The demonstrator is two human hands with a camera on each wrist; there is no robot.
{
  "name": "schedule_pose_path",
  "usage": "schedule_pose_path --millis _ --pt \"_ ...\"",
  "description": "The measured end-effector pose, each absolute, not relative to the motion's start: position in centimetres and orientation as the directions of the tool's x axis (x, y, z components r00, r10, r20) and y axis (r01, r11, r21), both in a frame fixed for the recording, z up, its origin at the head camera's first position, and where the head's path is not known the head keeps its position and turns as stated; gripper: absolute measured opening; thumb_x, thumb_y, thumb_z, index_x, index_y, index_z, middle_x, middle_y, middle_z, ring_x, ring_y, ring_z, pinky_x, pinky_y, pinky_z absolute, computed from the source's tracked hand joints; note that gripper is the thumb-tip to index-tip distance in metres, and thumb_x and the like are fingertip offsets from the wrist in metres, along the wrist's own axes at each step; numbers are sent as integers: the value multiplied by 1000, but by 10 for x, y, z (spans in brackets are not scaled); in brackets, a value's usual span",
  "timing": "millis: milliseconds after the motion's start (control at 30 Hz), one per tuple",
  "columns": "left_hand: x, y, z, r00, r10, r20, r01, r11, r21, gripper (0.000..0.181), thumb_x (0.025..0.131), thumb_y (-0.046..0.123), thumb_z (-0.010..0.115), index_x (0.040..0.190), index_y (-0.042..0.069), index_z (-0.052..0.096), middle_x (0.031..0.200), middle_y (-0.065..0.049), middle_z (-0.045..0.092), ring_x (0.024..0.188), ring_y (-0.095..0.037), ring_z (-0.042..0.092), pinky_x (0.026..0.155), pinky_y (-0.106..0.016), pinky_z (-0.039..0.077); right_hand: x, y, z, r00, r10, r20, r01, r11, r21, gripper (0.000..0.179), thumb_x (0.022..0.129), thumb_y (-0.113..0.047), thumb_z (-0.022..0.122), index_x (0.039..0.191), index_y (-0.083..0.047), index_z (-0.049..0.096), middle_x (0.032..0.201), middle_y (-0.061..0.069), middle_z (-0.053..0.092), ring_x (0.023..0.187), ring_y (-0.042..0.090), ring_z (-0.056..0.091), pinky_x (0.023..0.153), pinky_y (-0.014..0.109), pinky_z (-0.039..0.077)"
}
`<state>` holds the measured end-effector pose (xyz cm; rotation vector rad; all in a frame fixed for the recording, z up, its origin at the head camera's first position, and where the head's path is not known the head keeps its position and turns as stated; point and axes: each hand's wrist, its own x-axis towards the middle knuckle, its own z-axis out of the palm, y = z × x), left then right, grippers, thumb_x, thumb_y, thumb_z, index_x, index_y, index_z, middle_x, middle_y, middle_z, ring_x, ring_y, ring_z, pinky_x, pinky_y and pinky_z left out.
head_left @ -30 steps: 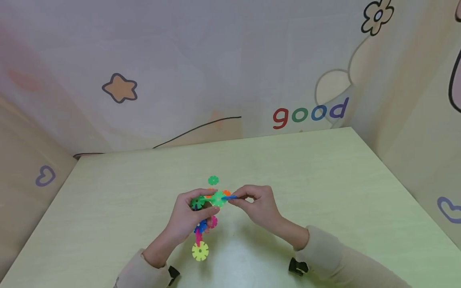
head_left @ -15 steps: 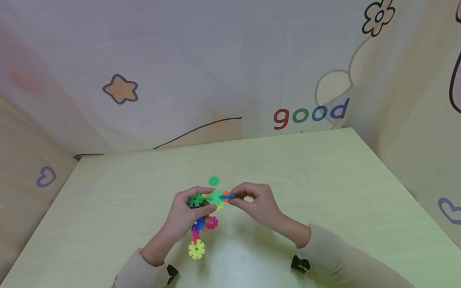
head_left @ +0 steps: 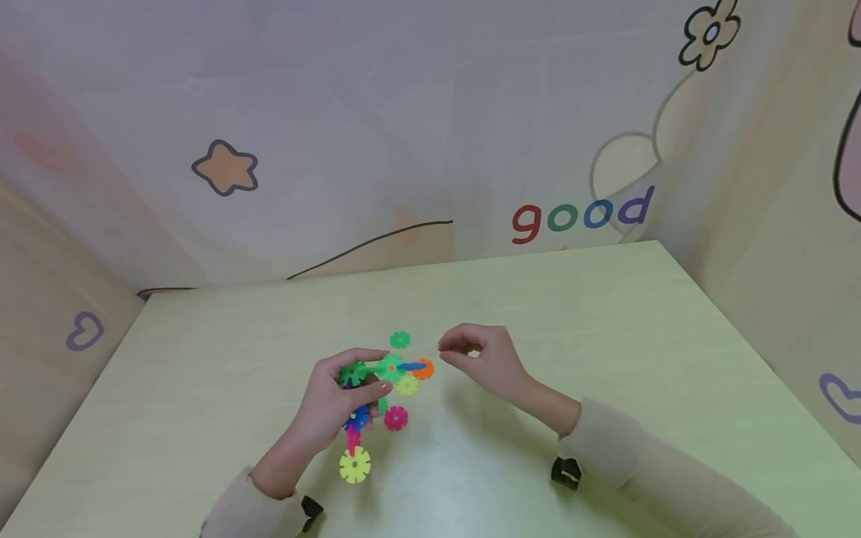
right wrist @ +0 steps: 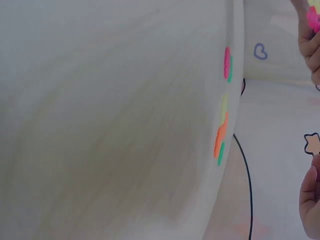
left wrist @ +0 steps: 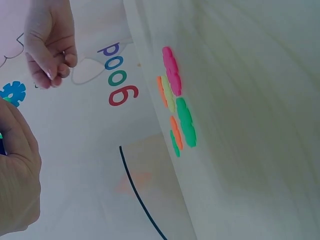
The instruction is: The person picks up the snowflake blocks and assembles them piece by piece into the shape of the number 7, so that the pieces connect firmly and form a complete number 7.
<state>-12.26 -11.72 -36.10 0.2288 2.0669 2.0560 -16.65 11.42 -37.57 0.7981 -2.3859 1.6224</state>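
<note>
My left hand [head_left: 326, 396] holds a chain of notched plastic snowflake discs between thumb and fingers. Joined in it are a green disc [head_left: 353, 374], a light green disc [head_left: 392, 368], a blue disc [head_left: 412, 366] seen edge-on at the right end, another blue disc [head_left: 358, 418], a pink disc [head_left: 353, 441] and a yellow disc [head_left: 355, 465] hanging lowest. To the right, my right hand [head_left: 487, 362] hovers apart from the chain with loosely bent fingers and nothing held. In the left wrist view the end blue disc [left wrist: 14, 93] sticks out beyond the left hand [left wrist: 20, 175].
Loose discs lie on the pale table [head_left: 605, 336] beyond and below the chain: a green disc [head_left: 400, 340], an orange disc [head_left: 424, 369], a yellow-green disc [head_left: 406, 385] and a pink disc [head_left: 396, 418]. A printed cloth backdrop [head_left: 377, 149] stands behind.
My right hand has let go of the blue disc, which stays joined to the light green disc, and has moved up and right. The left hand has shifted slightly left with the chain.
</note>
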Motion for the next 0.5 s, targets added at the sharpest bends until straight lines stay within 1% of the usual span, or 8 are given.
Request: schedule_pose_path --millis 200,300,400,500 --pt "-123 -120 -362 -968 247 -49 -51 0 999 41 78 -1 68 117 0 57 61 -9 57 44 -15 52 44 -26 49 -187 111 -382 -862 -391 323 -461 337 -821 11 79 -2 68 90 0 68 81 5 66 72 15 60 65 25 51" --pt "-124 -121 -362 -967 253 -41 -43 -5 999 41 78 -1 68 117 0 56 61 -8 58 44 -15 52 44 -25 49 -196 109 -386 -871 -419 257 -423 372 -826 14 79 -4 69 93 1 68 80 4 66 73 15 59 67 24 51" --pt "-124 -122 -362 -965 261 -31 -37 -16 999 41 78 -1 68 117 -1 56 61 -8 58 44 -15 52 44 -25 49 -206 108 -390 -871 -450 195 -392 401 -828 18 79 -5 69 95 3 68 80 4 66 73 15 58 66 24 50" --pt "-124 -123 -362 -966 257 -32 -38 -19 999 41 78 -1 68 117 -1 56 62 -7 59 44 -15 52 44 -26 49 -214 106 -394 -856 -495 147 -386 425 -819 22 78 -7 71 97 3 68 81 5 66 72 14 57 64 24 49"
